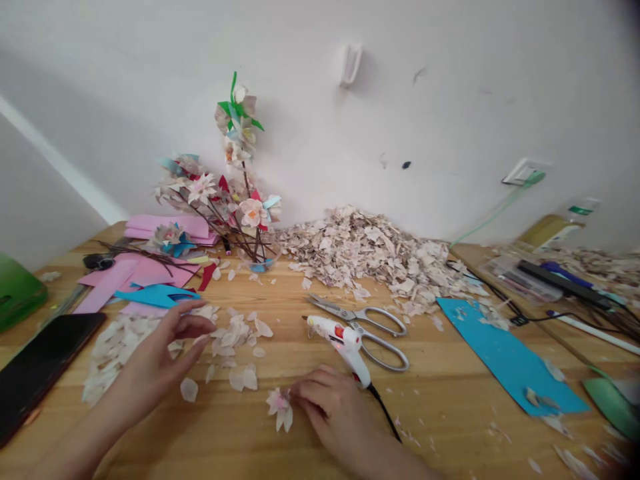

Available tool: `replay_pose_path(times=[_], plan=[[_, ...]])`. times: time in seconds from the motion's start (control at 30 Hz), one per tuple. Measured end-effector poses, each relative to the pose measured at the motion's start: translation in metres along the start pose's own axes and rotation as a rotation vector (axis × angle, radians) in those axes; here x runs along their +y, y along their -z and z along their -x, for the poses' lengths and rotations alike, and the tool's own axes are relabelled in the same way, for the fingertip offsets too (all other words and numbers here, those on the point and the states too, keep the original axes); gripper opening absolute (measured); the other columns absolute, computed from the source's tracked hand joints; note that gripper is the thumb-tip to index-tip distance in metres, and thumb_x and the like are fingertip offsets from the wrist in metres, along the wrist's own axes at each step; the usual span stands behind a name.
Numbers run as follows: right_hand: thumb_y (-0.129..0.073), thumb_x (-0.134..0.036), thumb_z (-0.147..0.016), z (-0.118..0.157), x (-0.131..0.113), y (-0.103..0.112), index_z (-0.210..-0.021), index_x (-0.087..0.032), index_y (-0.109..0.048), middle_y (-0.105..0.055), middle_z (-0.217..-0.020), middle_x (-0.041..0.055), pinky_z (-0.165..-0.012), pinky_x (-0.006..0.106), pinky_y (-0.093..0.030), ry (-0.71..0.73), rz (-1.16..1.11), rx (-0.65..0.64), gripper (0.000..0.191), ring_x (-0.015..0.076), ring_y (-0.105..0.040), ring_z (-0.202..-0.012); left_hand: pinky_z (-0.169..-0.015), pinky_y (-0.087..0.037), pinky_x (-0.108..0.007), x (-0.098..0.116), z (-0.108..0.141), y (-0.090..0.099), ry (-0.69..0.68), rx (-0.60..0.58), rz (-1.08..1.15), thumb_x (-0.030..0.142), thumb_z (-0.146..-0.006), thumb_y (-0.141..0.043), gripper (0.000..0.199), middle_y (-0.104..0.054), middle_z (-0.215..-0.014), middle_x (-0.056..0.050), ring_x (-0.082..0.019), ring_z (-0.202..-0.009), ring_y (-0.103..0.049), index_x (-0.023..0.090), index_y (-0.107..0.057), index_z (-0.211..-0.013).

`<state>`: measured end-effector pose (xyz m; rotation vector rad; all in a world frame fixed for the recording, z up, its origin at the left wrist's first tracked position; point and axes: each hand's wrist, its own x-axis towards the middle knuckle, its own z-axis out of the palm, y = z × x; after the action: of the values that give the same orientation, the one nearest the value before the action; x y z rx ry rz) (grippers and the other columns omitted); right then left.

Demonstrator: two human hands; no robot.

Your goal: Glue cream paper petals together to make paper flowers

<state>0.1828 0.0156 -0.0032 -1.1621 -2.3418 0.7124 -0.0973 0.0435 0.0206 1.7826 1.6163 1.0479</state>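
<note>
A small white flower with a pinkish centre point(281, 408) is pinched between the fingertips of my right hand point(333, 408), low over the wooden table. My left hand point(167, 353) hovers with thumb and fingers apart beside loose pale petals point(237, 333); no object shows between them. More petals point(117, 347) lie in a heap left of that hand, partly behind it. Just beyond my right hand lie a white glue gun point(340, 339) with a black cord and open-bladed silver scissors point(383, 321).
Flower branches point(245, 193) stand in a clear holder at the back, beside a large petal pile point(365, 253). Pink paper point(170, 227) and a black phone point(45, 367) are at left. Blue paper point(510, 357), cables and a green object point(613, 403) are at right.
</note>
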Motion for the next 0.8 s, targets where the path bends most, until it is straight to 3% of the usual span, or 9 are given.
replay_pose_path(times=[0.1, 0.2, 0.47, 0.6, 0.8], plan=[[-0.048, -0.007, -0.081, 0.002, -0.001, 0.002, -0.101, -0.025, -0.064, -0.069, -0.096, 0.0016, -0.080, 0.029, -0.044, -0.041, 0.015, -0.034, 0.031, 0.0180, -0.059, -0.090, -0.079, -0.046, -0.034, 0.002, 0.008, -0.005, -0.135, -0.164, -0.216, 0.026, -0.076, -0.054, 0.045, -0.068, -0.088, -0.002, -0.022, -0.084, -0.064, 0.029, -0.042, -0.120], [-0.047, -0.006, -0.078, 0.003, -0.003, 0.005, -0.109, -0.027, -0.060, -0.068, -0.099, 0.0015, -0.082, 0.031, -0.044, -0.078, 0.026, -0.061, 0.040, 0.0187, -0.059, -0.093, -0.077, -0.046, -0.033, 0.005, 0.013, -0.012, -0.173, -0.245, -0.330, 0.018, -0.074, -0.051, 0.045, -0.068, -0.089, -0.002, -0.021, -0.083, -0.064, 0.029, -0.048, -0.118], [-0.046, -0.003, -0.066, 0.006, -0.005, 0.010, -0.118, -0.028, -0.051, -0.062, -0.111, 0.0003, -0.090, 0.029, -0.041, -0.083, -0.019, -0.098, 0.058, 0.0180, -0.056, -0.102, -0.075, -0.045, -0.034, 0.008, 0.013, -0.026, -0.155, -0.268, -0.452, 0.012, -0.075, -0.044, 0.047, -0.070, -0.093, -0.004, -0.023, -0.083, -0.064, 0.028, -0.051, -0.118], [-0.044, -0.001, -0.061, 0.007, -0.005, 0.010, -0.119, -0.027, -0.048, -0.058, -0.116, 0.0008, -0.095, 0.030, -0.038, -0.065, -0.028, -0.066, 0.065, 0.0181, -0.051, -0.108, -0.071, -0.045, -0.034, 0.000, 0.012, -0.031, -0.151, -0.211, -0.508, 0.014, -0.077, -0.042, 0.043, -0.069, -0.088, -0.004, -0.023, -0.079, -0.064, 0.028, -0.050, -0.117], [-0.044, 0.001, -0.056, 0.006, -0.006, 0.013, -0.114, -0.023, -0.049, -0.056, -0.111, 0.0039, -0.098, 0.037, -0.035, -0.012, -0.023, 0.024, 0.063, 0.0215, -0.046, -0.108, -0.069, -0.046, -0.032, -0.005, 0.007, -0.025, -0.112, -0.270, -0.548, 0.012, -0.077, -0.040, 0.047, -0.067, -0.090, -0.004, -0.020, -0.078, -0.064, 0.025, -0.041, -0.122]])
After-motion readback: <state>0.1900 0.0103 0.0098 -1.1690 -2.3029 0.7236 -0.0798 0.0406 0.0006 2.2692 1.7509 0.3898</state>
